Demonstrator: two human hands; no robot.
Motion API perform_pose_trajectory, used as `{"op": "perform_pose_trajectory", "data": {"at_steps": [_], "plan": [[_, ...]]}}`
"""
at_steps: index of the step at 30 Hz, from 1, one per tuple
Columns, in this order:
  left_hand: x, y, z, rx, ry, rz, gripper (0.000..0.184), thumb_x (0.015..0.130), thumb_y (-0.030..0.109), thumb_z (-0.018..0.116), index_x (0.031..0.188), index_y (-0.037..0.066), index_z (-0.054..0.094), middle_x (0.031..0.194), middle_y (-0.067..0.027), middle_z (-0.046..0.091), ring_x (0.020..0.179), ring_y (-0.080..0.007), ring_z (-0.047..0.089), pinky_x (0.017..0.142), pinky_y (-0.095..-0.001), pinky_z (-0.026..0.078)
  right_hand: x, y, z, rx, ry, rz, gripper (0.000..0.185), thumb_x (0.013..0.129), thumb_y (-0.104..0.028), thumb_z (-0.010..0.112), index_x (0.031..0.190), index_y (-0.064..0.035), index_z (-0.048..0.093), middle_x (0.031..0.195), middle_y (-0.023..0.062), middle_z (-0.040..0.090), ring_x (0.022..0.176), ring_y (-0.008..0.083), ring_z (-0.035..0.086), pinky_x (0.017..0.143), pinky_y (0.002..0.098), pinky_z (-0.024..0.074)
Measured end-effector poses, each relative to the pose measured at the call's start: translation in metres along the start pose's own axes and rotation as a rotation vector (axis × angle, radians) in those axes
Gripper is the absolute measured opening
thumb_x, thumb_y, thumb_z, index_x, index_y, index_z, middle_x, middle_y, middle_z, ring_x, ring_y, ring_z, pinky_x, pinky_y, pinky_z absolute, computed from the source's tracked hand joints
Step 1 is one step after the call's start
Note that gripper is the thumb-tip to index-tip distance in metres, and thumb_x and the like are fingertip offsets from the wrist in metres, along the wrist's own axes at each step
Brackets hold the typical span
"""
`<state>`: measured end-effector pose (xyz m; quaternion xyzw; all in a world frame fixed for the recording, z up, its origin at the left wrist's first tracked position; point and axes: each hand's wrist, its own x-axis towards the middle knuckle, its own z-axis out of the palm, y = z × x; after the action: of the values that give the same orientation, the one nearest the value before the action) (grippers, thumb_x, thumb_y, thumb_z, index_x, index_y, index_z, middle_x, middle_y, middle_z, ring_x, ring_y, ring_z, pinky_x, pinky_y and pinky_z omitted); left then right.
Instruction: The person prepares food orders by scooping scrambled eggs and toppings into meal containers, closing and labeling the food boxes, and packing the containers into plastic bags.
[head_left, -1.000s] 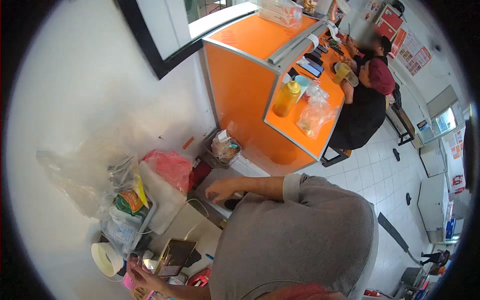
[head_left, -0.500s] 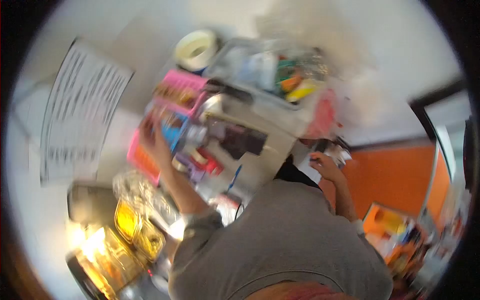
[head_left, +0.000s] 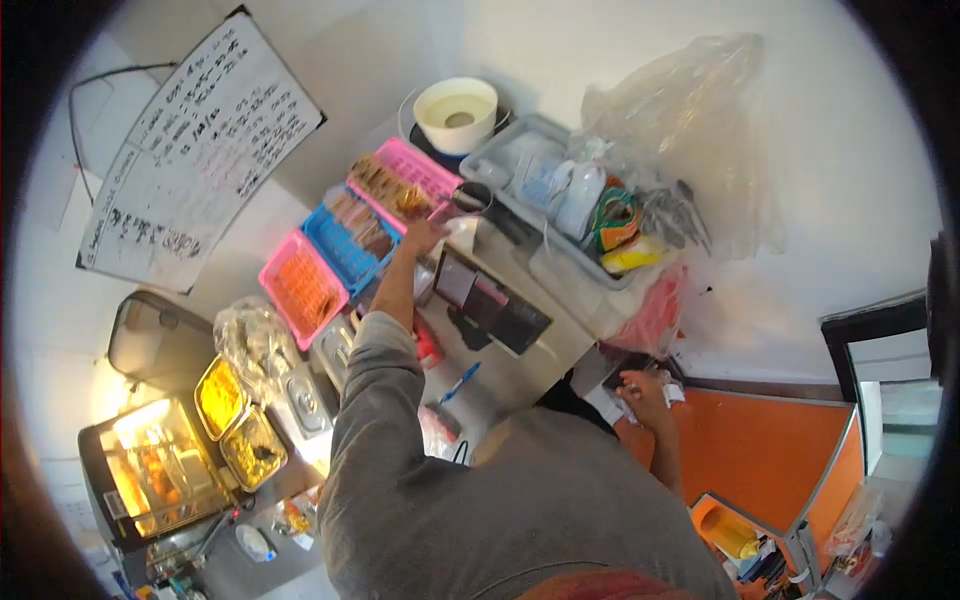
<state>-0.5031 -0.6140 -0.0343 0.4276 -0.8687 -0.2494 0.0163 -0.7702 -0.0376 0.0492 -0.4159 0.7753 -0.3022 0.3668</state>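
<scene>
My left hand (head_left: 424, 238) reaches out over the counter, fingers stretched and apart, beside the near corner of a pink basket (head_left: 436, 176) holding brown food pieces. A white object (head_left: 462, 236) lies right at its fingertips; I cannot tell whether they touch. Below the forearm is a blue basket (head_left: 335, 255) with packed pinkish-brown items. A black tablet-like device (head_left: 490, 300) stands to the right of this hand. My right hand (head_left: 648, 396) hangs low by the orange surface, its fingers curled closed; what they hold, if anything, is hidden.
Another pink basket (head_left: 300, 285) holds orange pieces. Metal trays of yellow food (head_left: 220, 398) stand near a lit glass warmer (head_left: 165, 465). A grey bin (head_left: 490, 160) with bags and a white round bowl (head_left: 455, 112) sit at the back. An orange panel (head_left: 760, 450) is at right.
My left hand has moved from over the blue basket to the corner of the pink basket near the white object. The camera view has turned. My right hand stays low at the right.
</scene>
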Motion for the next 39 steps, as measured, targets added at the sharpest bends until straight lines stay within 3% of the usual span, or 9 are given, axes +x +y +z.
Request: {"op": "perform_pose_trajectory", "data": {"at_steps": [5,9,15,21,25,27,30,36,39], "plan": [[-0.001,0.037,0.007,-0.066,0.236,0.102,0.036,0.074,0.038,0.071,0.090,0.005,0.072,0.080,-0.0187,0.068,0.077,-0.0320,0.067,0.075,-0.0381,0.052,-0.025,0.023,0.004,0.019,0.082,0.141,0.039,0.082,-0.017,0.070,0.116,-0.0036,0.056,0.103,0.0152,0.062,0.089,0.0239,0.062,0.077,0.0347,0.0502],[0.021,0.021,0.002,-0.196,0.156,0.066,0.023,0.075,0.021,0.070,0.091,0.005,0.072,0.081,-0.0177,0.068,0.078,-0.0309,0.067,0.075,-0.0377,0.052,-0.040,0.021,0.009,0.079,0.129,0.225,0.040,0.081,-0.019,0.070,0.116,-0.0037,0.056,0.103,0.0164,0.062,0.090,0.0243,0.062,0.076,0.0356,0.0505],[-0.007,0.049,-0.061,0.105,0.250,0.150,0.022,0.073,0.021,0.070,0.086,0.004,0.072,0.078,-0.0163,0.068,0.073,-0.0280,0.067,0.072,-0.0383,0.052,-0.042,0.019,0.015,0.003,0.079,0.275,0.036,0.085,-0.016,0.066,0.117,-0.0034,0.055,0.102,0.0114,0.063,0.087,0.0206,0.061,0.076,0.0331,0.0500],[-0.046,0.073,-0.123,-0.230,0.386,0.076,0.027,0.080,0.027,0.067,0.083,0.000,0.069,0.077,-0.0154,0.068,0.069,-0.0274,0.066,0.067,-0.0364,0.050,-0.036,-0.011,-0.003,0.006,0.143,0.097,0.037,0.083,-0.018,0.068,0.116,-0.0042,0.057,0.106,0.0156,0.063,0.098,0.0294,0.061,0.084,0.0383,0.0488],[-0.132,0.151,-0.123,-0.387,0.559,0.444,0.034,0.084,0.033,0.065,0.095,0.001,0.066,0.094,-0.0150,0.064,0.091,-0.0255,0.061,0.081,-0.0357,0.046,-0.031,-0.049,-0.004,-0.089,0.209,-0.248,0.042,0.083,-0.020,0.067,0.119,-0.0041,0.054,0.121,0.0169,0.056,0.113,0.0317,0.054,0.094,0.0398,0.0436],[-0.201,0.229,-0.102,-0.753,0.081,0.477,0.017,0.086,0.019,0.061,0.093,0.003,0.062,0.093,-0.0077,0.061,0.092,-0.0206,0.056,0.085,-0.0346,0.044,-0.047,-0.120,-0.013,-0.142,0.317,-0.477,0.053,0.083,-0.025,0.068,0.127,-0.0045,0.048,0.130,0.0206,0.048,0.122,0.0322,0.045,0.095,0.0413,0.0430],[-0.283,0.323,-0.036,-1.016,-0.660,0.415,0.008,0.086,0.008,0.061,0.092,0.002,0.061,0.095,-0.0039,0.061,0.089,-0.0141,0.060,0.074,-0.0285,0.051,-0.087,-0.139,-0.004,0.102,0.396,-0.482,0.055,0.075,-0.020,0.077,0.121,-0.0051,0.050,0.119,0.0152,0.057,0.107,0.0285,0.056,0.085,0.0337,0.0475],[-0.346,0.374,0.072,-1.139,-0.727,0.360,0.010,0.083,0.008,0.066,0.086,0.002,0.058,0.096,-0.0051,0.062,0.089,-0.0135,0.060,0.070,-0.0256,0.052,-0.190,-0.085,0.002,0.517,0.335,-0.105,0.049,0.075,-0.014,0.075,0.116,0.0019,0.054,0.115,0.0189,0.059,0.102,0.0269,0.060,0.083,0.0325,0.0477],[-0.393,0.388,0.109,-1.132,-0.938,0.414,0.015,0.082,0.011,0.067,0.092,0.002,0.061,0.095,-0.0050,0.063,0.086,-0.0130,0.060,0.069,-0.0251,0.050,-0.248,-0.093,0.023,0.918,0.590,-0.413,0.040,0.076,-0.012,0.073,0.112,-0.0013,0.059,0.116,0.0160,0.060,0.102,0.0282,0.061,0.085,0.0328,0.0484]]}}
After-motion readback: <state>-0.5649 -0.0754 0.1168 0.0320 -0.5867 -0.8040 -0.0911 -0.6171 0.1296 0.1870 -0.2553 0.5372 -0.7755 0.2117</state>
